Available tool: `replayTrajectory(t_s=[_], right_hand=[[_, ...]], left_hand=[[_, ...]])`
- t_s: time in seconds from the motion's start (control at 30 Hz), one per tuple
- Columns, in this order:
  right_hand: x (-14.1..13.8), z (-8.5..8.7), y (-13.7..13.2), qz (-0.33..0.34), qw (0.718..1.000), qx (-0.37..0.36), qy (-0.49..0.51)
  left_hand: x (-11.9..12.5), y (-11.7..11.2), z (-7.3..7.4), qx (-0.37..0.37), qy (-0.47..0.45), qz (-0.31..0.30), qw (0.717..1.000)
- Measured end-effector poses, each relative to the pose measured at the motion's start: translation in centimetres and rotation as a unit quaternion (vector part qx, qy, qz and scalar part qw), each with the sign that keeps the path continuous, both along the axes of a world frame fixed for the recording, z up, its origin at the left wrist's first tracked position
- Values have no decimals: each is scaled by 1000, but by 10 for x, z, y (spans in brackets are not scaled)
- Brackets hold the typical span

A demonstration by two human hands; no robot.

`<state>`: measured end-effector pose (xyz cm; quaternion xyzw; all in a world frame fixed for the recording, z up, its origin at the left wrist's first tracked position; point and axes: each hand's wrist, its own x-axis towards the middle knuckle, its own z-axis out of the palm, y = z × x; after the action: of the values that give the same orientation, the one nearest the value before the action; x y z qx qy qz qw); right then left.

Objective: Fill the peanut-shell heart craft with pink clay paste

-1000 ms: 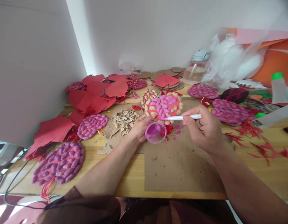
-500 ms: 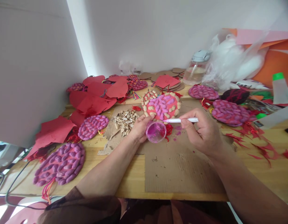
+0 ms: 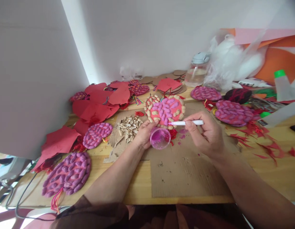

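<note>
A red heart-shaped plaque (image 3: 170, 110) covered in peanut shells is in front of me, its middle shells painted pink-purple and the outer ones bare tan. My left hand (image 3: 146, 133) is closed at its lower left edge, gripping a small clear cup (image 3: 160, 138) smeared with purple paint; whether the fingers also grip the plaque is hidden. Between the thumb and fingers of my right hand (image 3: 204, 132) is a white paint pen (image 3: 187, 122), its pink tip at a shell low on the plaque. Beneath both hands lies a cardboard sheet (image 3: 185, 178).
Loose peanut shells (image 3: 129, 127) are piled left of my hands. Purple peanut plaques (image 3: 66, 173) and red paper pieces (image 3: 59, 140) crowd the left side. A lidded water jar (image 3: 197, 71) and plastic bags (image 3: 229, 63) stand at the back right, with red scraps (image 3: 269, 148) nearer.
The view has shifted slightly. The pen tip remains at the lower shells, and both hands keep nearly the same pose.
</note>
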<state>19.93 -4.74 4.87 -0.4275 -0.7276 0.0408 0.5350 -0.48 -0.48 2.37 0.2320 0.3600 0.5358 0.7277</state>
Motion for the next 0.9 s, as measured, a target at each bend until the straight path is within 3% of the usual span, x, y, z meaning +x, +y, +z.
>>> replayTrajectory(t_s=[0.3,0.6,0.9], right_hand=[[-3,-2,-6,12,1000,1,-4],[-8,-10,-7,-28,999,5,20],[-12,-12,-7,-43,999,-22,14]], left_hand=[[-2,1,0,7,-22,11,1000],[-1,1,-8,20,-3,10,1000],[3,0,-4,43,6,38,998]])
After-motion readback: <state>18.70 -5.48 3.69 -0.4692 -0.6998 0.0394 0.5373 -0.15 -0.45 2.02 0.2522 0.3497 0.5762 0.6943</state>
